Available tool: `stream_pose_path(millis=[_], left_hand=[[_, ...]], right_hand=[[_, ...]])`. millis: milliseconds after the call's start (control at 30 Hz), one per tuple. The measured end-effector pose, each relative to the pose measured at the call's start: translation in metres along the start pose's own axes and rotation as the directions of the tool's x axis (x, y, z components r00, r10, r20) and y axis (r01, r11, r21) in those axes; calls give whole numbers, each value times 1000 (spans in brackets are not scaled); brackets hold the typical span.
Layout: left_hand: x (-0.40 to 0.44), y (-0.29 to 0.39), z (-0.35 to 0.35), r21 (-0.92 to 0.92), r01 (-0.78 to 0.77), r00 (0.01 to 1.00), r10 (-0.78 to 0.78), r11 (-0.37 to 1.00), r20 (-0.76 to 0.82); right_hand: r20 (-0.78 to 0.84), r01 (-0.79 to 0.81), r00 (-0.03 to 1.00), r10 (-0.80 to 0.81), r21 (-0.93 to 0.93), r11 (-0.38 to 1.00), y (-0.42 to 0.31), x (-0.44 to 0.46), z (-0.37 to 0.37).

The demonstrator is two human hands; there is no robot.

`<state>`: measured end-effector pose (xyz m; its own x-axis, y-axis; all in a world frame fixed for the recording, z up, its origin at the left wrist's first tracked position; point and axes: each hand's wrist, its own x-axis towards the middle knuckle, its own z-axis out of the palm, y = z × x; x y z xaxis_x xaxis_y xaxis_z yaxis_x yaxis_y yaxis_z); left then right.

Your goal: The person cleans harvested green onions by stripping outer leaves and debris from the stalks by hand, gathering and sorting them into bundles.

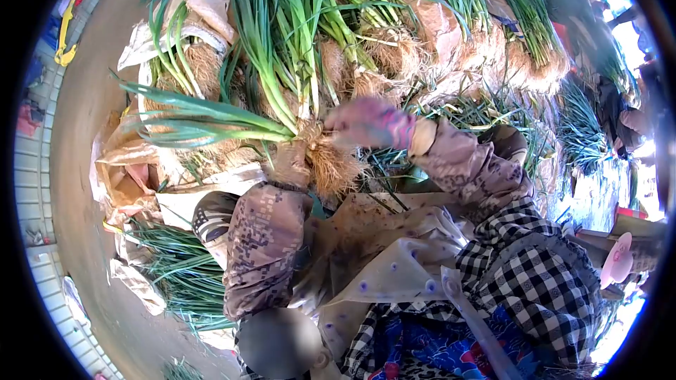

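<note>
My left hand [287,163], in a dirty brownish covering, is closed around a few green onions [225,121] just above their roots. Their long leaves point left, and the tangled tan roots [332,169] hang down on the right. Close to the right side of that root end is my right hand [372,123], in a pink patterned glove. It is smeared by motion, so its fingers cannot be made out. Directly above both hands lie more green onions [285,35], bright green with pale stalks.
Bundles of green onions [517,17] with bushy roots line the back on sacking [440,17]. Another pile [190,274] lies at left beside a bare floor strip [88,169]. Loose green leaves [486,109] litter the right. A plastic apron [394,271] covers my lap.
</note>
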<state>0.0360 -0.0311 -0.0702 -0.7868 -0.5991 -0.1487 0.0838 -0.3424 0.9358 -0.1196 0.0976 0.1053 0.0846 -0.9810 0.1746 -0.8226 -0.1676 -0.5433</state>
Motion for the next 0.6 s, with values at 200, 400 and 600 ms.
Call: stream_pose_path(millis=[200, 400, 600], left_hand=[[-19, 42, 62, -142, 18, 981, -45, 990, -189], [-31, 60, 68, -296, 43, 953, -128, 954, -273], [-4, 16, 35, -165, 104, 955, -144, 981, -258]], right_hand=[[-359, -237, 919, 165, -169, 957, 64, 52, 7], [-287, -258, 925, 248, 5, 966, 67, 44, 34], [-391, 204, 870, 300, 840, 503, 51, -15, 38]])
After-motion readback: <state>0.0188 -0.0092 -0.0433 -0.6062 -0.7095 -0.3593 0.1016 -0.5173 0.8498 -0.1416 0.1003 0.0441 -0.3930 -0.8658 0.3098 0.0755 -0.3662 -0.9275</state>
